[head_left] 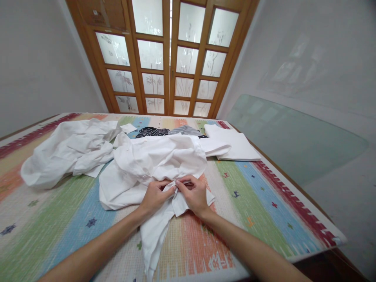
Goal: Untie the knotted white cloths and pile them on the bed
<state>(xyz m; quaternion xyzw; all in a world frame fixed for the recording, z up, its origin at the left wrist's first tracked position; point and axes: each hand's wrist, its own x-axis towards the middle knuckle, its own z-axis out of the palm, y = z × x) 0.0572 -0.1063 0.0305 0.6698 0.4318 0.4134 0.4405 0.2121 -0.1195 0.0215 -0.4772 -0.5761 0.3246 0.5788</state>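
Observation:
A white shirt (158, 156) lies bunched on the striped, patterned cloth in front of me, with a small button visible on it. My left hand (155, 196) pinches its fabric near the front, thumb and fingers pressed together. Close beside it, almost touching, my right hand (192, 194) pinches the same gathered spot. Whatever small part sits between the fingertips is hidden. Below my hands a loose pointed end of the shirt hangs toward the near edge of the table.
Left of the shirt lies another crumpled white garment (76, 149). Behind it are a dark striped cloth (151, 132) and a grey striped cloth (185, 130). A folded white garment (235, 145) rests at the right. Wooden glazed doors (170, 70) stand beyond the table (243, 188).

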